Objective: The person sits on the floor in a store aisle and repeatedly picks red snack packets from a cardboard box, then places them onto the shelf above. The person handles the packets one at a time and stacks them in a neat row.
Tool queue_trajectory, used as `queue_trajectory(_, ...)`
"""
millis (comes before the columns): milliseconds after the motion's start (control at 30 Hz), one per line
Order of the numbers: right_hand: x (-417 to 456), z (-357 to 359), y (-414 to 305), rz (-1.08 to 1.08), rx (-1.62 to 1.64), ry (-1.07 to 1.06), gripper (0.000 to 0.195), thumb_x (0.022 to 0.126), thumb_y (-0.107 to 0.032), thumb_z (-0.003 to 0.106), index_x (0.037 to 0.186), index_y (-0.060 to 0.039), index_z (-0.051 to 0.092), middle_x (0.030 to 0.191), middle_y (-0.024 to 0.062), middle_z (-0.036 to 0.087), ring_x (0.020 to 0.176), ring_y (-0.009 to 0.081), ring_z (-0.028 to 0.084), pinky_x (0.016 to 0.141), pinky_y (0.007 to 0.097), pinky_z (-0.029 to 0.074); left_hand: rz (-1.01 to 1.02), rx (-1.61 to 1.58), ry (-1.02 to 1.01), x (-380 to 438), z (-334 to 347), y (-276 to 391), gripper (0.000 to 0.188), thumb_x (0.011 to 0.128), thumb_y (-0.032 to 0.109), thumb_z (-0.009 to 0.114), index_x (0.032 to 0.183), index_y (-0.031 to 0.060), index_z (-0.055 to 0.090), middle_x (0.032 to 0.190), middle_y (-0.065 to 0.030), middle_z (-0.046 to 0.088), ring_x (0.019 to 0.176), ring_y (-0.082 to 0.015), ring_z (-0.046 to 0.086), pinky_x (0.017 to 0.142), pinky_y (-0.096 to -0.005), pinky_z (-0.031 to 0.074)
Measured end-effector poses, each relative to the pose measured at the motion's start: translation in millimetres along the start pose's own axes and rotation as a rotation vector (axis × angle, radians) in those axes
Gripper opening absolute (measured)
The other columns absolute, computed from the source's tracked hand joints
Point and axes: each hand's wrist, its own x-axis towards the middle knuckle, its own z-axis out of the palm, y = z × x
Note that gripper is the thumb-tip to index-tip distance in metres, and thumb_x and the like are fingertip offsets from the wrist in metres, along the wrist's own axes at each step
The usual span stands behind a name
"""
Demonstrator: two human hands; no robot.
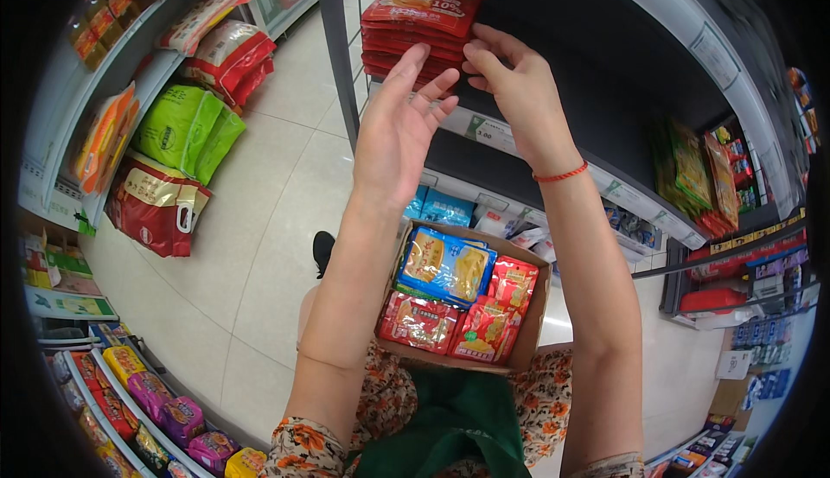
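A neat stack of red snack packets [418, 24] stands at the left end of a dark metal shelf [545, 31]. My left hand [402, 115] is at the near side of the stack, palm turned inward and fingers spread, with nothing in it. At the stack's right side is my right hand [512, 82], thumb and fingers bent and apart; whether the fingertips touch the packets is hard to tell. Below my forearms, an open cardboard box [535, 322] in front of my lap holds blue packets [447, 267] and several red packets [421, 322].
Price labels line the shelf's front edge [489, 131]. Green and red packets [694, 180] stand at the shelf's far right end. To the left, a rack holds large bags, among them a green bag [185, 128]. Wrapped goods [155, 394] fill the lower left shelf.
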Motion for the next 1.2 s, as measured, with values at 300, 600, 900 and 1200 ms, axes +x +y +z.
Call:
queue_trajectory(300,-48.4,-10.6,-14.1,0.059,0.046,-0.068,0.042,0.087,-0.016,0.062,0.123,0.0050,0.056,0.104,0.0083,0.062,0.087,0.0108,0.059,0.077,0.0234,0.047,-0.134,0.164,-0.119,-36.3,10.6,7.6,0.058,0.095,0.029,0.045,0.142,-0.0019,0.032,0.144,-0.0129,0.038,0.124,-0.0237,0.046,0.100,-0.0375,0.039)
queue_trajectory(600,-108.2,-23.9,-22.4,0.179,0.118,-0.115,0.041,0.088,-0.014,0.063,0.124,0.0030,0.056,0.108,0.0072,0.062,0.088,0.0097,0.062,0.078,0.0229,0.047,-0.259,0.225,-0.164,-88.0,24.1,10.2,0.060,0.093,0.027,0.051,0.142,-0.0023,0.032,0.143,-0.0116,0.040,0.123,-0.0206,0.047,0.099,-0.0349,0.040)
queue_trajectory(900,-171.0,-38.5,-27.8,0.263,0.189,-0.115,0.040,0.088,-0.010,0.063,0.124,0.0035,0.054,0.112,0.0113,0.061,0.089,0.0134,0.065,0.075,0.0263,0.054,-0.328,0.245,-0.143,-145.1,35.3,4.3,0.056,0.095,0.022,0.049,0.143,-0.0013,0.032,0.143,-0.0114,0.040,0.123,-0.0202,0.047,0.100,-0.0336,0.040)
queue_trajectory(1200,-232.5,-55.8,7.2,0.303,0.233,-0.123,0.037,0.087,-0.010,0.065,0.122,0.0022,0.058,0.116,0.0098,0.062,0.096,0.0122,0.061,0.083,0.0241,0.049,-0.468,0.253,-0.086,-200.0,28.9,-12.5,0.053,0.094,0.021,0.052,0.140,-0.0006,0.038,0.136,-0.0098,0.048,0.118,-0.0174,0.052,0.096,-0.0320,0.042)
